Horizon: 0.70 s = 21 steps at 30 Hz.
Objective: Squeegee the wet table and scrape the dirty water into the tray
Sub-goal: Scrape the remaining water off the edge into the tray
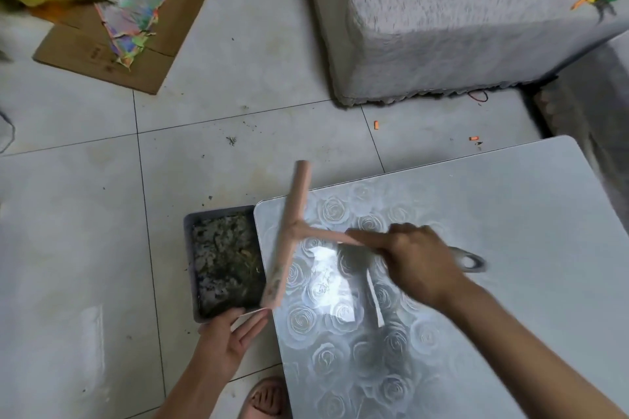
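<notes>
Right hand [413,260]: clenched around the handle of the pink plastic T-shaped squeegee [289,235], whose grey looped end sticks out behind the hand. The blade lies along the left edge of the glossy silver rose-patterned surface [493,214], with its far end past the corner; the blade is motion-blurred, so contact with the surface cannot be confirmed.

Left hand [231,333]: fingers stretched out straight, touching the near end of the dark grey rectangular tray [189,248]. The tray sits just beside the left edge of the surface and holds murky water with dark debris.

Surroundings: pale tiled floor [85,231] with scattered specks, 1 flattened cardboard sheet [85,54], 1 grey fleecy block [442,17].
</notes>
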Motion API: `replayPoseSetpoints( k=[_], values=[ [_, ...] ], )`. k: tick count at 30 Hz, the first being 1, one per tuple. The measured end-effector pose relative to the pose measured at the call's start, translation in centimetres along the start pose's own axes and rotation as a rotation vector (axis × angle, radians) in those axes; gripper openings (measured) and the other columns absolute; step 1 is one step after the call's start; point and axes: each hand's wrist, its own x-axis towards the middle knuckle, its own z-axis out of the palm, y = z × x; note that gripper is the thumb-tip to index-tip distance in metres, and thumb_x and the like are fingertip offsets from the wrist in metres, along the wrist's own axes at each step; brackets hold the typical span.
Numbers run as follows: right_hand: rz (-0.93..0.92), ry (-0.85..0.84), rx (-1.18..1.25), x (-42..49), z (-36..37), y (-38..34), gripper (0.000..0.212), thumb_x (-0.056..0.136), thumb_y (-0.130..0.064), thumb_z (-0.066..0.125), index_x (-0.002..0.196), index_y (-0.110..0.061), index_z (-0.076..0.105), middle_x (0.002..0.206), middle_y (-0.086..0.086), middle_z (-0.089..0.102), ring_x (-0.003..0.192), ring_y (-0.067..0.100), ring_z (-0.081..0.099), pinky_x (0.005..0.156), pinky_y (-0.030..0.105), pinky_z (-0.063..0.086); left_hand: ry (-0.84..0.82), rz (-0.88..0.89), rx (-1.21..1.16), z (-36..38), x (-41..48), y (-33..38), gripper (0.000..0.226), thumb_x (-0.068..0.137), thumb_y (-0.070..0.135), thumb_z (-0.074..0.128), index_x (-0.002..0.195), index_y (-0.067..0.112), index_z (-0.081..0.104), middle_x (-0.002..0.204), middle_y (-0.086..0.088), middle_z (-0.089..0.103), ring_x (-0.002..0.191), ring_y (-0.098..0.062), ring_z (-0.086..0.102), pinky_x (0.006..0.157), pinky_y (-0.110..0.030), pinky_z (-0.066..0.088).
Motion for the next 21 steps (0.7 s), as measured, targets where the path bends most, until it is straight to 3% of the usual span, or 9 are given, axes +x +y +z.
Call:
replayPoseSetpoints(
  k=[4,7,13,16,19,21],
  values=[
    [0.241,-0.057,-0.087,-3.4,-2.0,5.4,0.056,0.097,-0.021,0.039,0.137,-0.059,0.030,0.083,-0.005,0.050,0.096,0.020,0.058,0.069,0.029,0.033,-0.024,-0.015,0.036,0.0,-0.2,0.8,0.026,0.090,-0.011,0.039,0.114,-0.003,0.042,0.074,-0.027,0.069,0.064,-0.038,0.070,0.058,-0.045,0.059],
    [0.272,-0.097,-0.033,-3.2,-0.9,3.5,0.060,0.095,-0.019,0.038,0.140,-0.056,0.027,0.083,-0.005,0.043,0.096,0.022,0.057,0.067,0.027,0.030,-0.029,-0.007,0.041,0.1,-0.3,1.1,0.026,0.089,-0.010,0.039,0.113,-0.004,0.045,0.074,-0.024,0.070,0.065,-0.039,0.070,0.059,-0.046,0.059],
    [0.270,-0.072,0.253,-0.5,0.3,-2.3,0.052,0.095,-0.027,0.044,0.140,-0.049,0.034,0.109,0.004,0.063,0.104,0.028,0.059,0.072,0.031,0.040,-0.012,0.001,0.038,0.4,-0.3,1.9,0.015,0.089,-0.010,0.039,0.097,-0.009,0.052,0.070,-0.024,0.069,0.061,-0.039,0.069,0.054,-0.046,0.058],
    [0.459,0.100,0.338,-2.0,-1.3,0.1,0.045,0.095,-0.018,0.048,0.136,-0.037,0.048,0.117,0.009,0.067,0.105,0.034,0.061,0.079,0.035,0.046,-0.035,-0.006,0.062,0.0,-0.7,2.8,0.017,0.090,-0.007,0.037,0.095,-0.011,0.053,0.071,-0.026,0.069,0.061,-0.037,0.070,0.055,-0.045,0.059],
    [0.690,0.159,0.307,-4.5,-2.5,4.0,0.038,0.094,-0.013,0.048,0.129,-0.025,0.056,0.097,0.018,0.069,0.087,0.042,0.064,0.079,0.044,0.052,-0.046,0.018,0.110,-1.1,-1.2,3.5,0.021,0.090,-0.006,0.037,0.105,-0.012,0.051,0.077,-0.027,0.069,0.064,-0.038,0.070,0.056,-0.042,0.059],
    [0.802,0.118,0.372,-6.3,-2.5,5.5,0.041,0.094,-0.012,0.046,0.131,-0.027,0.055,0.092,0.015,0.067,0.084,0.041,0.064,0.079,0.048,0.053,-0.058,0.033,0.147,-1.7,-1.9,3.8,0.024,0.090,-0.005,0.038,0.109,-0.013,0.050,0.081,-0.027,0.069,0.067,-0.037,0.071,0.055,-0.040,0.060]
  ],
)
